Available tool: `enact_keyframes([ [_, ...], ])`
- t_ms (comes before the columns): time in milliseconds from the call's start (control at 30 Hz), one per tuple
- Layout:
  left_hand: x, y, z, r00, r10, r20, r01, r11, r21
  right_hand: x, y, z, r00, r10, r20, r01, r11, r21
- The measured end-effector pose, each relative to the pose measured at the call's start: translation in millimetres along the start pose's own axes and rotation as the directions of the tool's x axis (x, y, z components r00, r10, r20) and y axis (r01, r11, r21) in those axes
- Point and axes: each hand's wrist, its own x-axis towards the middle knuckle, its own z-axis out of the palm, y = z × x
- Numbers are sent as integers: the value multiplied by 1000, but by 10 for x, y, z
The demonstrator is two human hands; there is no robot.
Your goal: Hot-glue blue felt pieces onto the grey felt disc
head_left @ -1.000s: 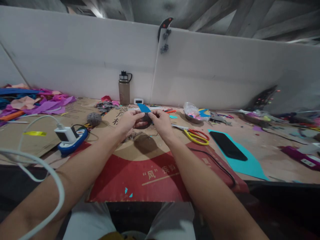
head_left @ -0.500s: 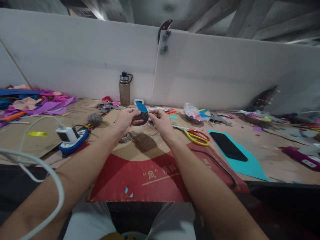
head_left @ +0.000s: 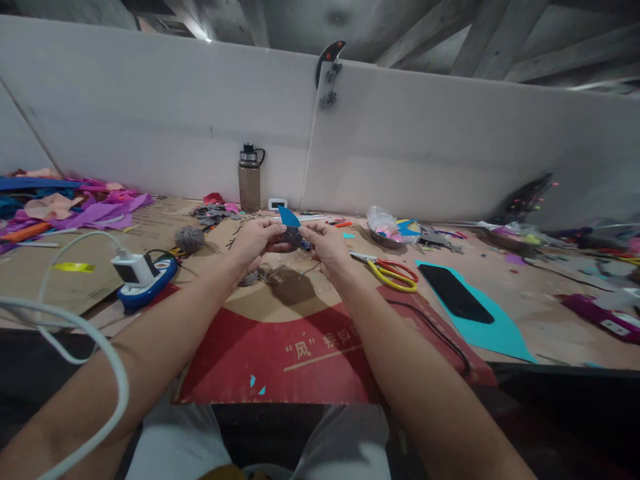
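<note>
Both my hands are raised over the middle of the cardboard-covered table [head_left: 525, 300] and meet at a small craft piece [head_left: 290, 227], blue on top and dark grey below. My left hand [head_left: 257, 241] pinches it from the left with closed fingers. My right hand [head_left: 325, 243] pinches it from the right, thumb and forefinger together. A tuft of grey fibre [head_left: 273, 272] lies on the cardboard under my hands.
Yellow-handled scissors [head_left: 393, 273] lie right of my hands, then a black phone [head_left: 455, 292] on a teal sheet [head_left: 500, 330]. A grey yarn ball [head_left: 189, 238], a charger on a blue power strip [head_left: 143, 277], a water bottle [head_left: 249, 177] and coloured felt scraps [head_left: 75, 203] are to the left and back.
The blue-and-grey piece has been turned a little between my fingers. My hands stayed in nearly the same spot above the table.
</note>
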Motion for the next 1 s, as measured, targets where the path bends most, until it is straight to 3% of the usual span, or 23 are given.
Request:
enact_keyframes([
  [133,20,4,-40,995,-48,90,51,998,-36,3,-29,-57,986,83,143,-97,990,98],
  [267,40,-43,-47,997,-68,28,69,998,-16,23,41,-45,994,75,84,-73,997,-28],
  [400,61,-66,-58,996,-27,-89,24,999,-43,18,102,11,995,-93,-31,79,949,-304],
  [500,80,-47,-92,985,39,-168,-53,995,-82,-3,124,39,982,-188,-32,159,899,-409],
  [600,110,-26,-149,973,117,-200,-143,982,-121,-27,149,67,986,-162,44,165,890,-425],
  [700,146,-24,-209,970,143,-195,-174,973,-154,-54,165,89,992,-42,122,94,881,-464],
  [767,168,-32,-239,970,141,-196,-175,971,-164,-71,154,76,983,57,172,57,802,-594],
  [833,185,-39,-260,969,140,-204,-176,970,-167,-76,124,23,982,92,165,65,657,-751],
  [900,194,-40,-271,967,141,-211,-179,969,-172,-63,89,-71,997,20,77,56,516,-855],
  [1000,196,-29,-274,965,147,-219,-187,966,-176,-10,71,-251,990,-103,-97,-54,352,-934],
])
